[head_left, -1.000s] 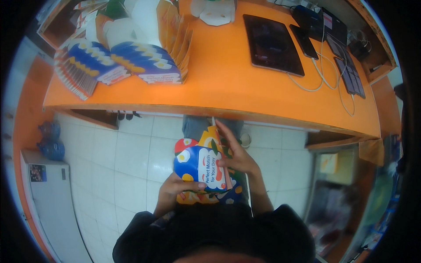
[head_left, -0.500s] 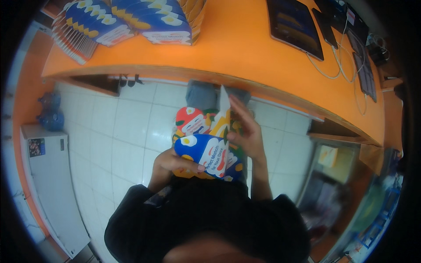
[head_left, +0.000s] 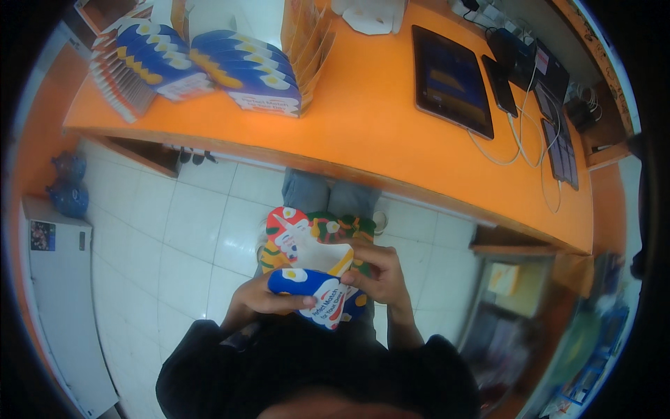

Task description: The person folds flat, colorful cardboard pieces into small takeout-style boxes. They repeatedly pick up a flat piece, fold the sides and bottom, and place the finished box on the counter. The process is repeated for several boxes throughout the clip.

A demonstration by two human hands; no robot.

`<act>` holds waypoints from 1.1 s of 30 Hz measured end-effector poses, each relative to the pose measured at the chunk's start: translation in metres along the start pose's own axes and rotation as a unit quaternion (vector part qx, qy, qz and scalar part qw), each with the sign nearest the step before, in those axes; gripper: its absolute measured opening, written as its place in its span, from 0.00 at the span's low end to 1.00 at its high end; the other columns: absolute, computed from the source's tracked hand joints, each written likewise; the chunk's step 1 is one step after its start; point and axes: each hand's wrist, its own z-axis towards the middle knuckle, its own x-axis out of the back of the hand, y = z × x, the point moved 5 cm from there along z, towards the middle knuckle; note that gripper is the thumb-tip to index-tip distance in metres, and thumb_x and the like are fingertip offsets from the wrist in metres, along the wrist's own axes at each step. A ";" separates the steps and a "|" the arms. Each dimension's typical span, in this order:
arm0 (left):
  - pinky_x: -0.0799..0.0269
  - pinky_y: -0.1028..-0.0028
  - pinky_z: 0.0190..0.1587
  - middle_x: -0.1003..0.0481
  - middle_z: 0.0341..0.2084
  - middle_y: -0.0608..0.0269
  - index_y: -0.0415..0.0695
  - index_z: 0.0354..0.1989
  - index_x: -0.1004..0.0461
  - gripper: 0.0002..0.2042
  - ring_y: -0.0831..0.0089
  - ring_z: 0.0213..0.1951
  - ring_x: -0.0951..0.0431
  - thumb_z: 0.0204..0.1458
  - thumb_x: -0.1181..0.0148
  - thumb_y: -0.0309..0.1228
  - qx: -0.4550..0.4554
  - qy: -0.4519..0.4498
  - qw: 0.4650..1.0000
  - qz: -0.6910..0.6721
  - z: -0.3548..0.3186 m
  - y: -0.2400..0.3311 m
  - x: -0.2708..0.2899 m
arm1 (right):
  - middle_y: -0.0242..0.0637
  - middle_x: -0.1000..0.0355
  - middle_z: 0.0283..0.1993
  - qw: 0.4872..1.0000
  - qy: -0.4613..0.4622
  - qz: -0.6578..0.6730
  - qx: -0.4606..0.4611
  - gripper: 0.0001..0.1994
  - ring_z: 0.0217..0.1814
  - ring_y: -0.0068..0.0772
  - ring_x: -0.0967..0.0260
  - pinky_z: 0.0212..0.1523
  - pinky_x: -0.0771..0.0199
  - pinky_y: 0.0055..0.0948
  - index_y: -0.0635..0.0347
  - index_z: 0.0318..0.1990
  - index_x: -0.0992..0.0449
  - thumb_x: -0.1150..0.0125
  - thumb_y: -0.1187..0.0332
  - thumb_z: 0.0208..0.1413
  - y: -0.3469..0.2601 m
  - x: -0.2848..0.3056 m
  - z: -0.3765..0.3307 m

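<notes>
The left hand (head_left: 264,296) held a blue paper box (head_left: 318,288), fingers probably bent underneath; the right hand (head_left: 379,274) pinched its edge.

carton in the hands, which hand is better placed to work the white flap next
Probably the right hand: it is at the edge of the white flap, while the left hand grips the blue panel.

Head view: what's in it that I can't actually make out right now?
All in the head view:
Left hand: apart from the thumb, most of its fingers are hidden by the blue carton.
Stacked cartons: their far end is cut off by the upper edge.
White box: also cut off by the upper edge.
Tablet: its screen is too dark and blurred.
Cabinet contents, lower right: too blurred to identify.
</notes>
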 end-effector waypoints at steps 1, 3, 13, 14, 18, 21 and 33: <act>0.28 0.68 0.49 0.25 0.44 0.50 0.35 0.54 0.35 0.27 0.63 0.45 0.24 0.50 0.35 0.38 0.000 0.062 0.997 -0.044 -0.003 -0.003 0.002 | 0.45 0.23 0.42 1.000 -0.003 -0.016 0.005 0.18 0.45 0.34 0.26 0.48 0.31 0.30 0.66 0.45 0.23 0.31 0.66 0.47 -0.001 0.001 0.000; 0.28 0.64 0.50 0.26 0.45 0.52 0.38 0.54 0.35 0.27 0.62 0.46 0.24 0.50 0.35 0.41 0.016 0.143 0.988 -0.060 -0.005 -0.010 0.008 | 0.44 0.23 0.39 1.000 0.002 -0.030 0.002 0.15 0.43 0.32 0.25 0.44 0.30 0.28 0.66 0.42 0.22 0.32 0.68 0.48 -0.003 0.002 0.000; 0.27 0.67 0.49 0.25 0.42 0.55 0.40 0.52 0.33 0.24 0.64 0.46 0.23 0.51 0.37 0.42 0.024 0.239 0.970 -0.045 -0.005 -0.019 0.008 | 0.37 0.23 0.26 0.997 0.028 -0.038 -0.055 0.08 0.30 0.21 0.25 0.30 0.31 0.20 0.66 0.35 0.21 0.33 0.71 0.49 -0.010 0.003 0.005; 0.26 0.68 0.47 0.24 0.40 0.55 0.39 0.51 0.32 0.23 0.65 0.44 0.23 0.51 0.36 0.40 0.009 0.245 0.969 -0.045 -0.004 -0.016 0.009 | 0.36 0.23 0.25 0.998 0.043 -0.036 -0.041 0.08 0.28 0.20 0.26 0.28 0.32 0.20 0.66 0.34 0.21 0.33 0.71 0.49 -0.010 0.003 0.006; 0.24 0.70 0.44 0.23 0.37 0.54 0.37 0.47 0.30 0.22 0.67 0.40 0.21 0.50 0.35 0.39 -0.016 0.240 0.970 -0.027 -0.003 -0.008 0.011 | 0.36 0.22 0.26 0.995 0.052 0.016 -0.083 0.06 0.29 0.16 0.27 0.26 0.33 0.18 0.66 0.33 0.21 0.33 0.72 0.50 0.000 0.001 0.004; 0.23 0.70 0.42 0.23 0.36 0.53 0.36 0.47 0.30 0.23 0.67 0.39 0.21 0.49 0.33 0.39 -0.021 0.253 0.967 0.026 -0.003 -0.002 0.009 | 0.37 0.22 0.27 0.995 0.054 -0.002 -0.089 0.07 0.30 0.15 0.26 0.25 0.33 0.16 0.67 0.35 0.21 0.34 0.72 0.51 0.006 0.003 0.005; 0.23 0.74 0.39 0.22 0.32 0.55 0.33 0.40 0.27 0.17 0.69 0.35 0.19 0.48 0.34 0.33 -0.106 0.318 0.942 0.019 0.005 0.002 0.009 | 0.42 0.22 0.37 0.992 0.075 0.053 -0.084 0.12 0.37 0.23 0.24 0.37 0.24 0.21 0.69 0.45 0.23 0.39 0.75 0.54 0.004 0.002 0.013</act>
